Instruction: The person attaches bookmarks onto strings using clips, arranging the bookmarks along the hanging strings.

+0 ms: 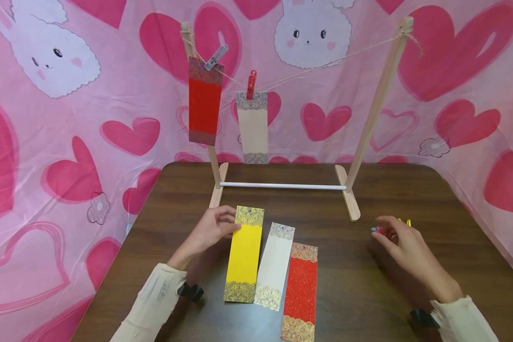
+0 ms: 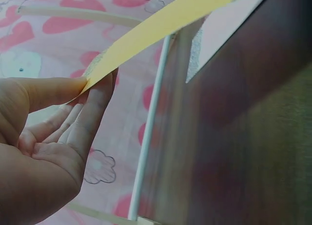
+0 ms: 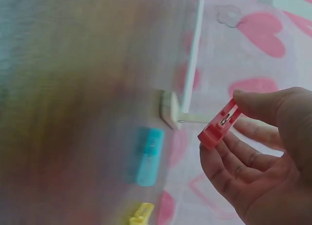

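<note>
My left hand [image 1: 208,232] pinches the upper left edge of a yellow bookmark [image 1: 244,249] with dark lace-patterned ends. In the left wrist view, thumb and fingers grip the yellow strip near its end, which is raised off the table. A white bookmark [image 1: 275,259] and a red one [image 1: 301,285] lie to its right on the table. My right hand [image 1: 414,249], over the right side of the table, holds a red clothespin [image 3: 218,127] between thumb and fingertip. Beyond it lie a light blue clothespin [image 3: 150,157] and a yellow clothespin [image 3: 141,214].
A wooden stand [image 1: 376,104] with a white crossbar [image 1: 282,185] is at the back, a string [image 1: 350,56] sagging between its posts. A red card [image 1: 204,104] under a grey clothespin [image 1: 216,57] and a cream card [image 1: 253,130] under a red clothespin [image 1: 251,84] hang there.
</note>
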`<act>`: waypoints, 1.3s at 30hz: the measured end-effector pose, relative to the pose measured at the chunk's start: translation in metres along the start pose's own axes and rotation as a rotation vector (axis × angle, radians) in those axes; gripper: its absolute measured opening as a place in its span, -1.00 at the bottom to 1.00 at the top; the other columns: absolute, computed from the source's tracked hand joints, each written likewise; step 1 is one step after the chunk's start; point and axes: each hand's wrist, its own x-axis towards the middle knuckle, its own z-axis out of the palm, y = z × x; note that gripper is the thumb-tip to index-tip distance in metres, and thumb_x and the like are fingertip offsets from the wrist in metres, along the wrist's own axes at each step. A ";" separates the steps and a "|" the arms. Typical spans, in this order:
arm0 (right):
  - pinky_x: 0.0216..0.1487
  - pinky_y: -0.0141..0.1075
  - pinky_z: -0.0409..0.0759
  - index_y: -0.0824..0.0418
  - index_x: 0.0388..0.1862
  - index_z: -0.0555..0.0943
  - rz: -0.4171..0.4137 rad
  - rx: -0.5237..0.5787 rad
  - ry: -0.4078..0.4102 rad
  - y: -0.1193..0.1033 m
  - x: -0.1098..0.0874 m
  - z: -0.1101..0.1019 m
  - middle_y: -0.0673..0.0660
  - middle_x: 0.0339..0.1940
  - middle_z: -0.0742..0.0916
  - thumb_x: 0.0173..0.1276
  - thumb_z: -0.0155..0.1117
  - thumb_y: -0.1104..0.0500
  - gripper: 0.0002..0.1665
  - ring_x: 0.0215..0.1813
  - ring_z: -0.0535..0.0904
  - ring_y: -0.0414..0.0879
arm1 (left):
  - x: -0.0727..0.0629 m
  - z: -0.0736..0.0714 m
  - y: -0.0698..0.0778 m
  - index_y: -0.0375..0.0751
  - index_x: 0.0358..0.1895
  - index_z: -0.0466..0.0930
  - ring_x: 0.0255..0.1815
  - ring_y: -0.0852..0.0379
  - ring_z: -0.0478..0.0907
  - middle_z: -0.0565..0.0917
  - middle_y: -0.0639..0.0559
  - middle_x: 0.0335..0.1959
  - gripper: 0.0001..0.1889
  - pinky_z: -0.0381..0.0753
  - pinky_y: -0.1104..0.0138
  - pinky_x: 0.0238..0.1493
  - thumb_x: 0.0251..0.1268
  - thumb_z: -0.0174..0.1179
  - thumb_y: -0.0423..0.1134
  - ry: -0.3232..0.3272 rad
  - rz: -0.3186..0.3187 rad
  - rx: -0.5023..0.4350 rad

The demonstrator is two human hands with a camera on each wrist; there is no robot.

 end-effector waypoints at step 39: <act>-0.26 -0.58 0.35 0.28 -0.06 0.59 -0.089 0.100 0.154 -0.072 0.077 -0.064 0.02 -0.32 0.67 0.23 0.34 0.52 -0.67 -0.16 0.38 -0.31 | 0.048 0.007 0.080 -0.29 0.12 0.49 -0.14 -0.02 0.72 0.65 -0.18 -0.06 -0.63 0.69 0.12 -0.02 0.29 0.33 -0.34 0.060 0.329 -0.019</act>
